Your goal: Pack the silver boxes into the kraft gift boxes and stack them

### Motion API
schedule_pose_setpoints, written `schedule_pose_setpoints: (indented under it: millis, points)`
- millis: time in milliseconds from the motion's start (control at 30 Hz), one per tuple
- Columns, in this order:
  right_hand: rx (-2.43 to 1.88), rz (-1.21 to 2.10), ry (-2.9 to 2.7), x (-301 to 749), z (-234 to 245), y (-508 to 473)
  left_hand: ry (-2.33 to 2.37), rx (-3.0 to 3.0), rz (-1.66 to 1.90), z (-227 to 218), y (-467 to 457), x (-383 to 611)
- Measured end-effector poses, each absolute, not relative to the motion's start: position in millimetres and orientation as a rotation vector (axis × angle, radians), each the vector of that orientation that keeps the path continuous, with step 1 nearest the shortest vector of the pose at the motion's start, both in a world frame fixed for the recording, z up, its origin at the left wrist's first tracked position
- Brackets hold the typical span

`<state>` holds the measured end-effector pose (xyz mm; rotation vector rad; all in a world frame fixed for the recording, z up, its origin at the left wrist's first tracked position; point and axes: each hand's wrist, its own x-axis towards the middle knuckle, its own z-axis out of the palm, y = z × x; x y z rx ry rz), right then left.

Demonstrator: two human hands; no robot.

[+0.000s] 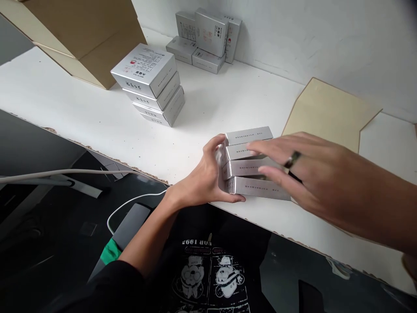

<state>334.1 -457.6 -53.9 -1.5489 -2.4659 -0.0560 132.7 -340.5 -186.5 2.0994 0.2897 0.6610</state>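
Several silver boxes (252, 164) stand on edge in a tight row near the front edge of the white table (97, 117). My left hand (203, 178) wraps round the row's left end, thumb at the far box and fingers under the nearest one. My right hand (312, 171), wearing a dark ring, hovers over the right part of the row with fingers stretched out and spread, touching or just above the box tops.
A stack of silver boxes (151, 82) lies at the table's middle left. More silver boxes (205, 37) lean against the wall behind. A brown carton (87, 34) stands at the far left, a flat cardboard sheet (329, 113) lies at right. White cables (65, 173) hang below the table edge.
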Motion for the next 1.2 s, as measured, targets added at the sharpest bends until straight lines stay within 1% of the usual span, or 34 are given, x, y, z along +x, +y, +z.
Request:
schedule_pose_setpoints:
  millis: [67, 133, 267, 367, 533, 667, 800, 900, 1000, 1133, 1200]
  points:
    - [-1.515, -0.143, -2.432, 331, -62, -471, 0.259, 2.101, 0.688, -185, -340, 135]
    - [-1.464, -0.147, -2.406, 323, -71, -483, 0.216, 2.097, 0.725, -184, -340, 138]
    - [-1.485, 0.035, -2.273, 313, -82, -501, 0.168, 2.103, 0.761, -183, -339, 141]
    - [-1.485, 0.107, -2.203, 318, -83, -508, 0.15, 2.112, 0.741, -184, -340, 141]
    - [-1.473, 0.042, -2.165, 319, -82, -514, 0.195, 2.13, 0.728, -185, -341, 139]
    - [-1.434, 0.111, -2.128, 315, -82, -522, 0.2, 2.132, 0.717, -185, -340, 139]
    - [-1.472, 0.044, -2.134, 315, -81, -524, 0.206, 2.122, 0.71, -185, -340, 139]
    - [-1.449, 0.119, -2.158, 316, -81, -524, 0.202, 2.116, 0.71, -185, -340, 139]
    - [-1.489, 0.066, -2.125, 317, -82, -525, 0.201, 2.113, 0.707, -185, -341, 138]
    - [-1.423, 0.106, -2.084, 316, -81, -527, 0.2, 2.118, 0.705, -183, -342, 138]
    - [-1.48, 0.04, -2.094, 316, -81, -527, 0.202, 2.119, 0.701, -184, -342, 137]
